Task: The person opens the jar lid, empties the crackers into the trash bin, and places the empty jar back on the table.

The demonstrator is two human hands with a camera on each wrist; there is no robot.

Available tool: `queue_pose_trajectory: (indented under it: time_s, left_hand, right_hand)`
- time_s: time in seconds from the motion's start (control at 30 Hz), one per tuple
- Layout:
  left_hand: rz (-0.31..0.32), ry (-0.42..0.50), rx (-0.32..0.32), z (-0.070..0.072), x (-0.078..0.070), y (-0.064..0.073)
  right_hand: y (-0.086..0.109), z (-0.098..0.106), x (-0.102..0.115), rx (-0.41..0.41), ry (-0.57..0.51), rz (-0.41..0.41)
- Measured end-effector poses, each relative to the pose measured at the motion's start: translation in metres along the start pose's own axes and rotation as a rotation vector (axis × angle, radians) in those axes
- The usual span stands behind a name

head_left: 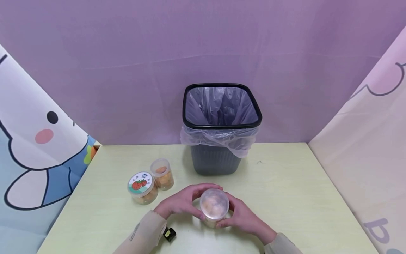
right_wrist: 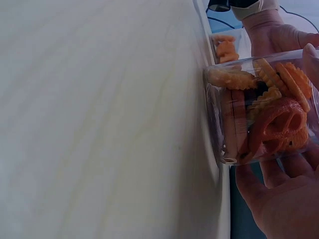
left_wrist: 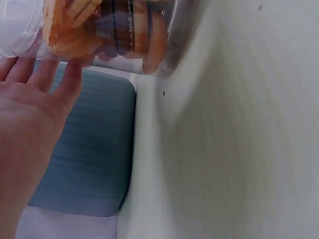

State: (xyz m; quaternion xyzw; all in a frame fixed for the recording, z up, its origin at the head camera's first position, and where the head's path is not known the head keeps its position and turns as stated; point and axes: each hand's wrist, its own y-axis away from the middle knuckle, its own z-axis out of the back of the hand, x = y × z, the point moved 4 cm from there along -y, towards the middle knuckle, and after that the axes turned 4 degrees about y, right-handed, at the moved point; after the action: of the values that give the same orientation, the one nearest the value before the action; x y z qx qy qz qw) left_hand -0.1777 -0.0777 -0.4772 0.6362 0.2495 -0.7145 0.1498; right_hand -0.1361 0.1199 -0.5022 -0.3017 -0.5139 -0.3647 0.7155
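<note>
A clear plastic jar (head_left: 214, 204) with a frosted lid stands between my two hands near the table's front. Through its wall in the right wrist view, the jar (right_wrist: 259, 114) shows orange ridged snacks and a reddish one with holes. My left hand (head_left: 186, 199) grips it from the left, thumb toward me and fingers round the far side. From the right, my right hand (head_left: 243, 216) holds it with curled fingers and thumb. Whether its base touches the table cannot be told. In the left wrist view, the left hand's fingertips lie against the jar (left_wrist: 109, 35).
To the left stand a squat jar (head_left: 144, 188) with a tomato-printed lid and a slimmer jar (head_left: 163, 176) of orange snacks. Behind is a grey waste bin (head_left: 215, 160) with a black rim and plastic liner. A purple backdrop (head_left: 127, 88) closes off the pale table's (head_left: 285, 183) rear.
</note>
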Motion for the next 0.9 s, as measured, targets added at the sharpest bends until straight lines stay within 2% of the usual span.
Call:
queue_pose_trajectory:
  time_s: [0.33,0.6,0.8,0.9]
  left_hand:
    - [0.037,-0.016,-0.105,-0.007,0.001,0.007]
    - [0.004,-0.038,-0.2,-0.015,-0.001,0.011]
    - [-0.004,-0.045,-0.279,-0.023,-0.003,0.014]
    - [-0.028,-0.052,-0.315,-0.027,-0.005,0.016]
  right_hand:
    - [-0.001,-0.001,0.0,0.001,-0.009,-0.021]
    - [-0.001,0.0,0.0,-0.004,-0.003,-0.004]
    - [-0.001,0.0,-0.002,-0.01,-0.004,-0.022]
    - [0.0,0.0,-0.002,-0.009,-0.009,-0.024]
